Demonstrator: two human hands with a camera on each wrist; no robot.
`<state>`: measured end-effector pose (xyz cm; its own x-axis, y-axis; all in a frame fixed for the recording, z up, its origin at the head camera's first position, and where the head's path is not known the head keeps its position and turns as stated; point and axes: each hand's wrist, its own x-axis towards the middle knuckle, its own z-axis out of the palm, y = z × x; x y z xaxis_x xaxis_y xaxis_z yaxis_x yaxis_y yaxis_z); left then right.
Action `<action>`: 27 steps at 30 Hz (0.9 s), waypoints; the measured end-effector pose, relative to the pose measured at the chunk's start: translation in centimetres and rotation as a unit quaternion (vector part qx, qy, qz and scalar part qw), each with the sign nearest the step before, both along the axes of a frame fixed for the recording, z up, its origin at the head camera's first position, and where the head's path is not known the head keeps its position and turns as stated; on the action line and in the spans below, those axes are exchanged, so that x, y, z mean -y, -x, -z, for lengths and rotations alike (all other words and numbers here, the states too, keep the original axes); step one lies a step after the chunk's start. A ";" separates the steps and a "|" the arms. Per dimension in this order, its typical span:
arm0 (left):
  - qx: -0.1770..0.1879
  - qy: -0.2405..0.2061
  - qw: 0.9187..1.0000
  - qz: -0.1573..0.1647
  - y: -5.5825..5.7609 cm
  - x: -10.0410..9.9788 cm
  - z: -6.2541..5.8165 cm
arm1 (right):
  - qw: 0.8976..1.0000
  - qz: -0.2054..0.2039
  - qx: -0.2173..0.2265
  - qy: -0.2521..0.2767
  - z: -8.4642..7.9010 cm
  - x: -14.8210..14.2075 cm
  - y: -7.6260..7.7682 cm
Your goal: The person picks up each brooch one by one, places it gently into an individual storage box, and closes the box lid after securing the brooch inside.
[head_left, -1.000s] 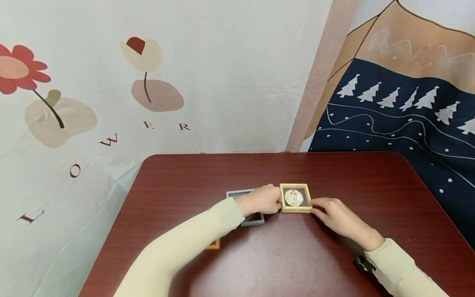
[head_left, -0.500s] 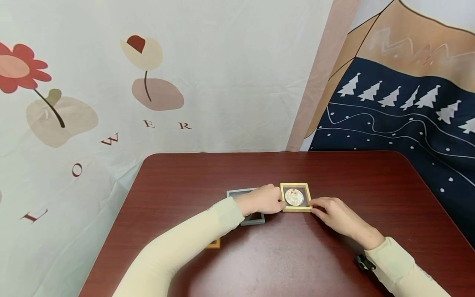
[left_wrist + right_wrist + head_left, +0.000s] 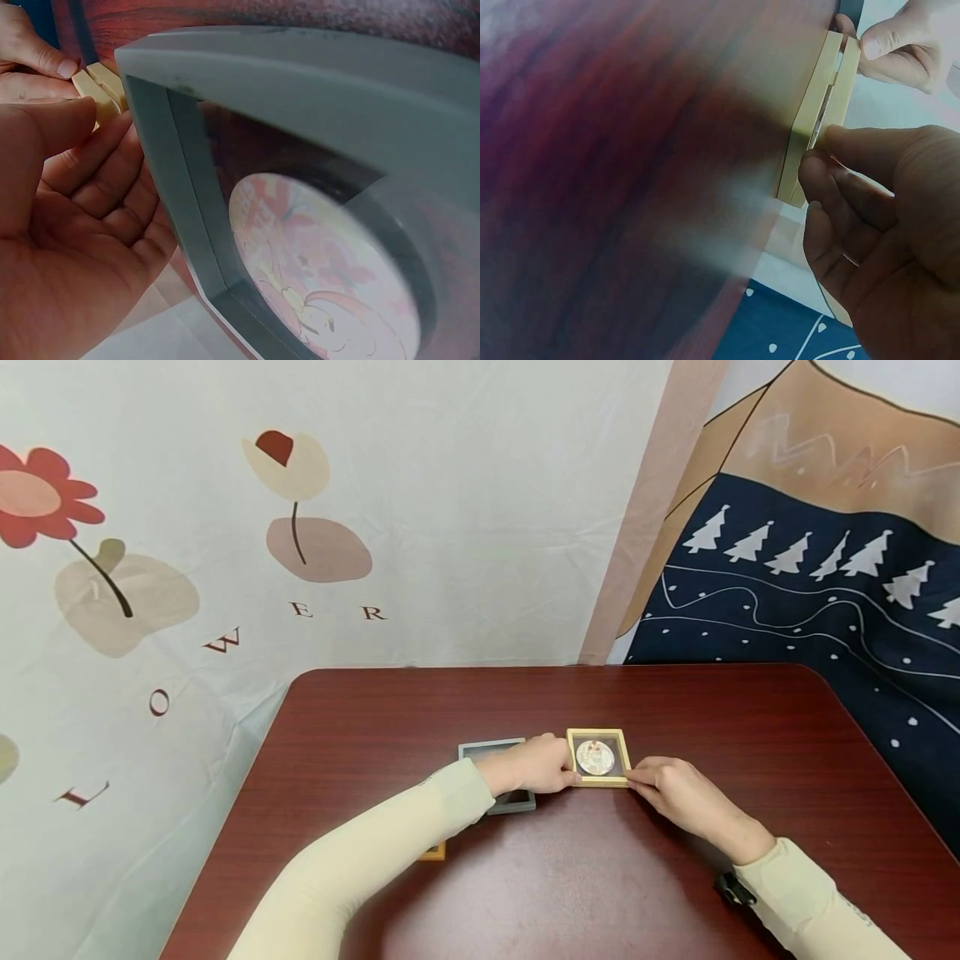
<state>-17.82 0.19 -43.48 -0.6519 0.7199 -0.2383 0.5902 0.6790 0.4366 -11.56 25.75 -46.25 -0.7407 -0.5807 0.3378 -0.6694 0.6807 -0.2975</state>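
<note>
A square yellow display frame (image 3: 603, 782) with a round, pale patterned disc (image 3: 596, 757) behind its clear window sits toward the back of the table. My left hand (image 3: 537, 764) pinches its left side near the front corner. On the right side, my right hand (image 3: 678, 789) pinches the edge between thumb and fingers. In the right wrist view the frame's two halves (image 3: 802, 139) show a narrow slit between them. A grey display frame (image 3: 512, 807) lies under my left wrist, partly hidden; the left wrist view shows a pink-printed disc (image 3: 315, 277) inside it.
An orange frame (image 3: 432, 852) peeks out from beneath my left sleeve, mostly hidden. The dark red table (image 3: 645, 893) ends at a back edge before a printed cloth (image 3: 465, 527) with flowers. A dark blue cloth (image 3: 825, 610) with white trees hangs at the right.
My left thumb has moved slightly right, onto the yellow frame's front left corner. Both hands otherwise stay at the frame, and the head view has shifted a little.
</note>
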 end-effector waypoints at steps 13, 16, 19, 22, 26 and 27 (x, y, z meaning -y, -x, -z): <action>-0.010 0.016 1.000 0.012 0.0 -0.3 0.4 | 1.000 -0.015 0.009 -0.013 -0.3 0.1 -0.3; -0.016 0.015 1.000 0.010 0.0 -0.2 0.4 | 1.000 0.001 0.015 -0.022 -0.4 0.2 -0.3; -0.026 0.017 0.999 0.006 -0.1 0.0 0.2 | 0.999 0.027 0.035 -0.027 -0.5 0.5 -0.2; -0.027 0.009 1.000 0.001 -0.2 0.5 -0.3 | 0.996 0.054 0.061 -0.024 -0.9 0.7 -0.3; -0.024 -0.018 1.000 -0.005 -0.3 1.4 -1.4 | 0.994 0.079 0.073 -0.018 -1.7 0.5 -0.4; -0.025 -0.024 0.999 -0.008 -0.3 1.7 -1.8 | 0.993 0.086 0.073 -0.016 -1.9 0.3 -0.4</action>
